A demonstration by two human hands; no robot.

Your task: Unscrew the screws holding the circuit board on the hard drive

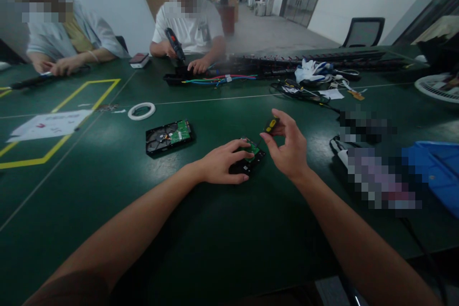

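A black hard drive with a green circuit board [255,154] lies on the green table in front of me. My left hand [225,161] rests over its left part, fingers spread and pressing on it. My right hand [287,146] pinches a small screwdriver with a black and yellow handle [271,125] between thumb and fingers. The screwdriver's thin shaft slants down to the board's right side; its tip is too small to make out. To the left, a second hard drive [169,137] lies flat, untouched, its green board facing up.
A white tape ring [141,111] and a paper sheet [50,124] lie left. Across the green table [201,229] two people work, one holding a power tool [174,44]. Cables [301,92], white gloves [311,72] and a blue object [435,172] are on the right.
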